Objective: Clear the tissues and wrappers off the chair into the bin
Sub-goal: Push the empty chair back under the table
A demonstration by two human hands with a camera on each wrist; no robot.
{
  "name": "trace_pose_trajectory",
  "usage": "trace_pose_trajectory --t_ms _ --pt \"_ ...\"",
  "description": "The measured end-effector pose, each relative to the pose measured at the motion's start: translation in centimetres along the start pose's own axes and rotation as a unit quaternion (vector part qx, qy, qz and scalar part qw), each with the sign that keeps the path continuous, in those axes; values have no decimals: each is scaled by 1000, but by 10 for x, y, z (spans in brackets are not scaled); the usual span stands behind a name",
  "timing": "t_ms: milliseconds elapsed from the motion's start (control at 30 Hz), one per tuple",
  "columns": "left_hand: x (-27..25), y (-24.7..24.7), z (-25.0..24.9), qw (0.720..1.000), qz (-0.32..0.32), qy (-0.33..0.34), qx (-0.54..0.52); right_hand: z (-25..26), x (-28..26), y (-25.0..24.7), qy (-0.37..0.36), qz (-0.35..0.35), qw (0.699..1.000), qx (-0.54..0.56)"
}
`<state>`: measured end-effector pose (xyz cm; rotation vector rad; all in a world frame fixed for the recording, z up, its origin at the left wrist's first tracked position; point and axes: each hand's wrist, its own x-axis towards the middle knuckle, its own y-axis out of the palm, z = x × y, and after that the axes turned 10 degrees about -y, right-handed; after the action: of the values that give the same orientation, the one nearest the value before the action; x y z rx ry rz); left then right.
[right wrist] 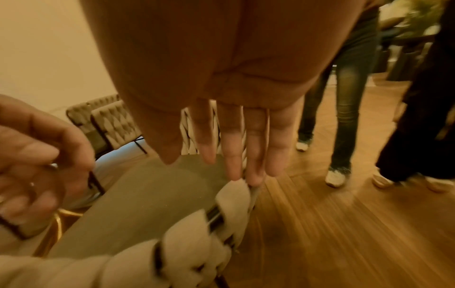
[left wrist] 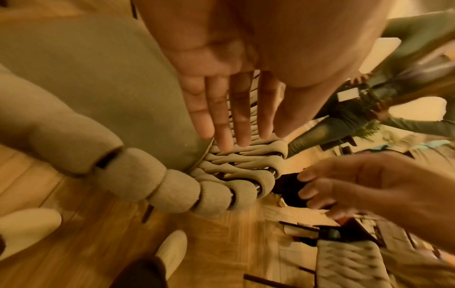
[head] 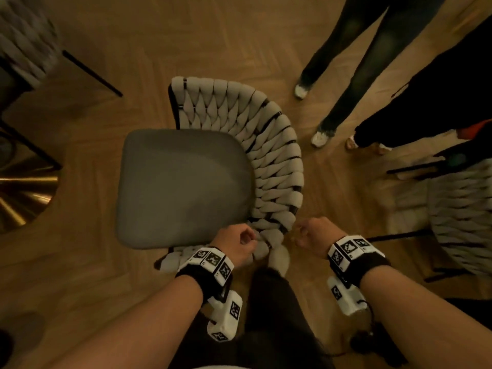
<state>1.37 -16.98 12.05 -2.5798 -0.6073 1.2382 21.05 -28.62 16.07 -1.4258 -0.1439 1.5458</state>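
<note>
The chair has a bare grey seat cushion (head: 183,182) and a curved back of thick woven cream straps (head: 274,155). No tissue or wrapper shows on the seat, and no bin appears in any view. My left hand (head: 239,243) hovers at the near end of the woven back, its fingers (left wrist: 234,120) loose and holding nothing. My right hand (head: 311,235) hangs just outside the backrest over the floor, with its fingers (right wrist: 236,152) relaxed and empty. The two hands are a short gap apart.
Two people (head: 359,75) stand on the wooden floor at the upper right. A second woven chair (head: 463,214) stands at the right and another (head: 26,41) at the upper left. A gold table base (head: 24,193) sits at the left edge.
</note>
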Motion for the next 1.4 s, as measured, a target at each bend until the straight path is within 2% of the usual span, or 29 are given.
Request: trace_pose_trajectory --t_ms 67,133,233,333,433,500,533,600,700,800,900,1000,1133,1266,1400 --pt "17 16 -16 999 -16 -29 -26 -24 28 -30 -26 12 999 -40" --pt "36 35 -35 994 -50 -72 -67 -45 58 -60 -89 4 993 -72" --pt "67 68 -64 979 -83 -150 -115 -68 110 -100 -232 22 954 -188" --pt "98 100 -90 969 -88 -194 -129 -80 160 -131 -270 62 918 -283" --pt "131 119 -111 971 -74 -201 -109 -89 216 -147 -363 89 822 -430" --pt "151 124 -116 976 -68 -200 -57 -89 246 -150 -388 120 767 -496" --pt "161 125 -116 978 -74 -194 -30 -87 257 -151 -392 133 747 -520" --pt "171 124 -115 980 -78 -182 14 -82 271 -151 -383 163 726 -547" --pt "169 121 -110 980 -70 -180 50 -71 276 -152 -394 195 712 -548" --pt "152 112 -86 981 -71 -174 37 -55 272 -150 -403 212 701 -549" --pt "123 94 -35 979 -54 -195 18 -23 261 -129 -418 224 684 -554" --pt "81 65 29 970 -48 -238 21 22 260 -103 -442 204 662 -570" --pt "20 23 110 953 -66 -288 65 90 255 -49 -416 189 694 -556" --pt "-26 -4 160 944 -92 -300 100 150 231 6 -421 190 698 -547" --pt "-54 -28 201 926 -181 -308 124 196 229 40 -443 163 705 -529"
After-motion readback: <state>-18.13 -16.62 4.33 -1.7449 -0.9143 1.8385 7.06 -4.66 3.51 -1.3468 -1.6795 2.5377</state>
